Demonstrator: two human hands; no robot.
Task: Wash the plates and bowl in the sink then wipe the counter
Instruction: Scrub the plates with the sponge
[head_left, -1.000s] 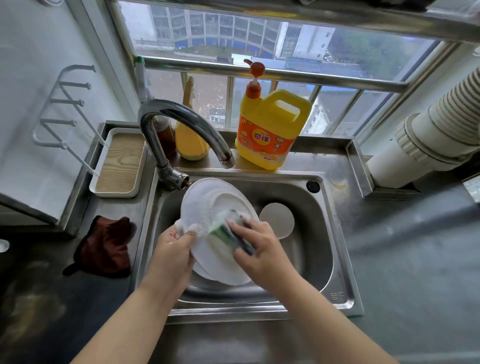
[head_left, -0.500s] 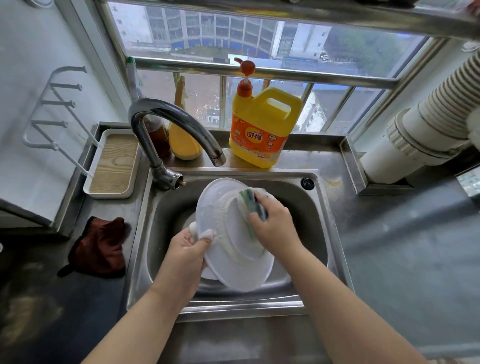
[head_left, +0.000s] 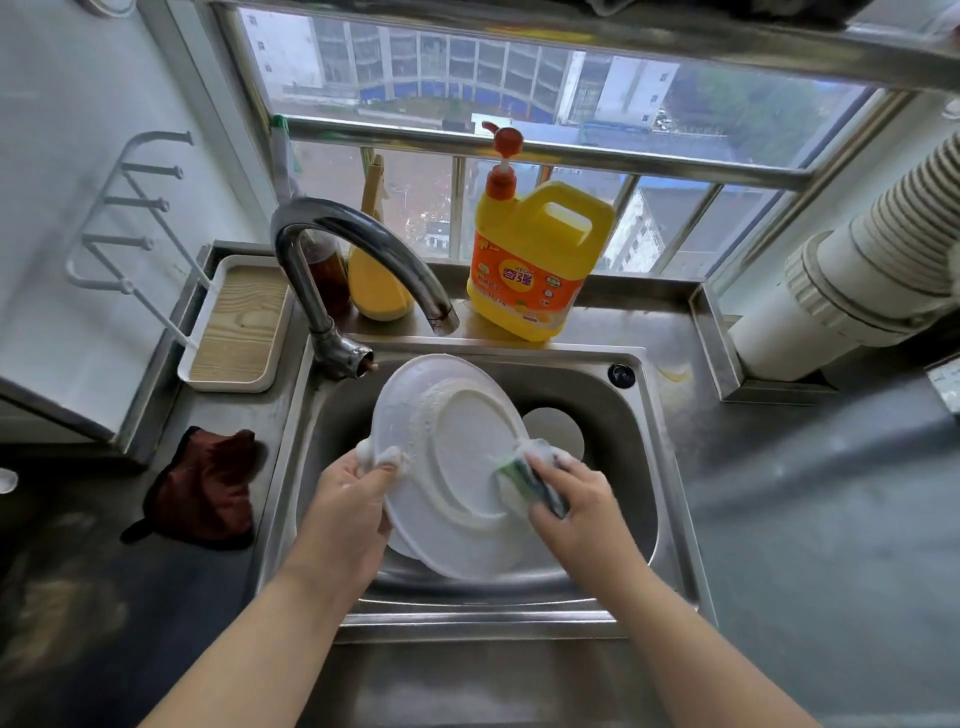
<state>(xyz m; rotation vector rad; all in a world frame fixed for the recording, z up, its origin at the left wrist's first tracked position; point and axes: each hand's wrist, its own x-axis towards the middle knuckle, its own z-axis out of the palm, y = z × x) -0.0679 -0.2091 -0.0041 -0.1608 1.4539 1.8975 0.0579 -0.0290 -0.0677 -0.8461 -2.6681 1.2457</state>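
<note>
1. A steel counter surrounds the sink; a window is beyond the hands, and a cloth lies left of the left hand.
2. That hand grips the plate by its left rim, underside up, long axis running away and leftward.
3. The right hand pinches a sponge against the plate's right edge.
4. Bare basin lies right of it.

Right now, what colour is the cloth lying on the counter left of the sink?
Dark reddish-brown; the cloth shows best in the head view.

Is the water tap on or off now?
Off: no water falls from the tap spout above the soapy plate.
</note>
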